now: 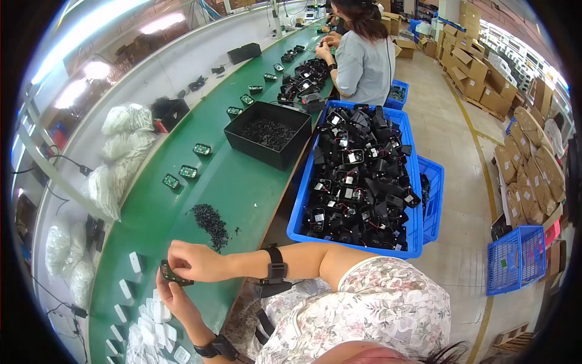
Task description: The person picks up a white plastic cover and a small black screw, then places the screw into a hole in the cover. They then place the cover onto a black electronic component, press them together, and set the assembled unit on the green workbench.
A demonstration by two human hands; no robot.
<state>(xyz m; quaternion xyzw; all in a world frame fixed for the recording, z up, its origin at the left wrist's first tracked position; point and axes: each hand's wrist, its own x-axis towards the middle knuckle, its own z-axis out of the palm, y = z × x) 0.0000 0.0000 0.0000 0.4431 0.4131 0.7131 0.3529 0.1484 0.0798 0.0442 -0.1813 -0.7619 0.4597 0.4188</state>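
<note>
Over the green bench [242, 206], a small black plastic housing with a green circuit board [172, 274] is held between my two hands. My left hand [176, 299] grips it from below, thumb and fingers closed at its edge. My right hand [197, 262] is bent over it from above, fingertips pinched together at the board. Whether those fingertips hold a small part is hidden. Just beyond lies a loose pile of tiny black pieces [210, 224]. White rectangular covers [154, 321] are heaped beside my left hand, with several more [126, 289] standing in a row.
Further along are circuit-board housings [188, 171] and a black bin [267, 159] of small black parts. A blue crate [413, 224] full of black units stands to the right. A co-worker [364, 60] works at the far bench. Plastic bags [115, 158] line the left side.
</note>
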